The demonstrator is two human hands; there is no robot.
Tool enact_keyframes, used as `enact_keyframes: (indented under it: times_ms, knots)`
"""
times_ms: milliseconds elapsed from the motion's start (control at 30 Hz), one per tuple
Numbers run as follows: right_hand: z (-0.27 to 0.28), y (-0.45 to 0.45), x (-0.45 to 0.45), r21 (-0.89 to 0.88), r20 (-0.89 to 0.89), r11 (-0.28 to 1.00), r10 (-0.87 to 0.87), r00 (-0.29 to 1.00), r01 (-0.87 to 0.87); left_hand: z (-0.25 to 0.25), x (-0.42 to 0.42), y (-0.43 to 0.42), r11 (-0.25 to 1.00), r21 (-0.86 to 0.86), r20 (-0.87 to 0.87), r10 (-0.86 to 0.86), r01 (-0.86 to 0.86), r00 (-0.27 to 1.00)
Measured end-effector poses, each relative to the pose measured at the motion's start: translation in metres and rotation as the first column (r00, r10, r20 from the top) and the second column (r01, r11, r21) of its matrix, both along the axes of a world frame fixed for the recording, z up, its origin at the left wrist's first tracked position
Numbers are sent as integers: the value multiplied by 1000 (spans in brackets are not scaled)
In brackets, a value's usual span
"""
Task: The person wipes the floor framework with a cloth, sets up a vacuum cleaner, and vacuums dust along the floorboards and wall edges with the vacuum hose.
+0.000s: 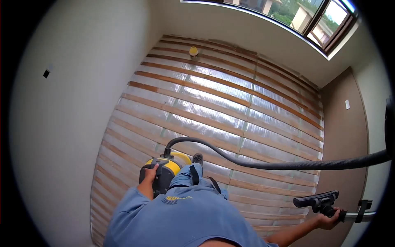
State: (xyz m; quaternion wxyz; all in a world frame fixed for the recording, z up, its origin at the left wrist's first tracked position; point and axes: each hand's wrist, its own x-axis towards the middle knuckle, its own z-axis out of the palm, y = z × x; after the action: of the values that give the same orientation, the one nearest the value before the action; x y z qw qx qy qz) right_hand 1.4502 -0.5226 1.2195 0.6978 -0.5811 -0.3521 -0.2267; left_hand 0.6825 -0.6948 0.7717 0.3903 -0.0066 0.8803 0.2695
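Note:
At my left side is a yellow and black vacuum cleaner. My left hand grips it near the top of its body, the fingers partly hidden. A black ribbed hose rises from the cleaner and runs across to the far right. Low on the right, my right hand is closed round the neck of the vacuum wand, just behind the black floor nozzle. The nozzle is held up at the right side, with the metal tube leading off to the right edge.
Wooden battens run in rows over shiny foil sheeting. A small yellow-topped tub stands near the far wall. A brown panel covers part of the right wall. At the upper right is a window with one pane ajar.

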Motion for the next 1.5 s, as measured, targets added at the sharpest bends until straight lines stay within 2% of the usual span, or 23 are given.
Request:
enact_keyframes:
  times_ms: [67,100,133,200,300,333,400,533,567,600,633,733,800,933,1033,1100,1167,1200,1267,1400,1433,1467,1500]
  knots:
    - [26,30,-36,3,1,1000,12,1000,-12,0,-6,32,1000,6,-5,27,-27,1000]
    - [25,40,-7,39,-9,993,108,994,-108,-2,-7,52,999,36,13,13,-13,1000]
    - [30,55,3,31,-30,992,125,992,-124,-4,-10,68,999,53,29,-4,3,1000]
    - [38,94,-10,14,-36,998,66,997,-66,-50,-19,97,997,21,-70,-72,74,995]
    - [44,147,-9,-36,14,999,39,999,-38,12,-22,174,984,-3,37,-177,177,984]
    - [46,161,-9,-68,28,996,56,998,-54,17,-27,191,977,-25,60,-208,209,976]
    - [49,189,-9,-157,224,987,17,974,19,-12,-43,220,939,-47,-29,-342,340,939]
    - [51,236,1,-277,373,960,58,926,52,-24,-55,293,870,-77,-67,-492,487,868]
    - [50,249,12,-223,141,964,177,974,-142,-25,-54,313,848,-84,-57,-528,523,847]
    - [51,265,20,-135,-88,939,308,947,-317,-32,-49,330,848,-111,-73,-527,518,847]
    - [48,286,-25,-159,-70,954,246,967,-255,-39,-40,338,851,-120,-52,-520,512,853]
    - [35,341,-13,-227,-66,941,241,968,-250,-57,-35,407,856,-150,-95,-510,494,855]
    - [31,372,-2,-283,-59,926,245,968,-252,-71,-14,430,817,-189,-4,-555,545,832]
    - [24,423,2,-436,22,876,239,971,-206,-33,24,464,766,-315,16,-586,560,810]
    - [-13,477,9,-487,-171,767,385,907,-417,-54,51,472,575,-623,-63,-712,529,700]
    - [-48,516,-14,-602,-162,696,374,913,-392,-50,64,498,451,-765,2,-712,460,702]
    - [-75,542,-53,-657,-229,577,460,858,-485,-59,69,519,498,-791,-22,-602,354,798]
    - [-87,549,-78,-700,-182,543,491,852,-463,-63,74,530,494,-821,-51,-563,286,825]
    - [-108,553,-111,-756,-250,390,570,782,-526,-77,83,532,430,-882,-100,-571,193,815]
    - [-151,562,-140,-889,-294,110,607,738,-445,-83,90,533,449,-889,-208,-576,93,791]
    - [-158,567,-148,-937,-176,75,742,647,-342,-86,88,534,473,-878,-234,-555,71,798]
    - [-167,569,-159,-949,-35,133,855,517,-285,-88,90,528,489,-870,-249,-539,58,805]
    - [-168,578,-172,-953,-40,97,899,435,-287,-87,92,527,513,-858,-271,-504,32,820]
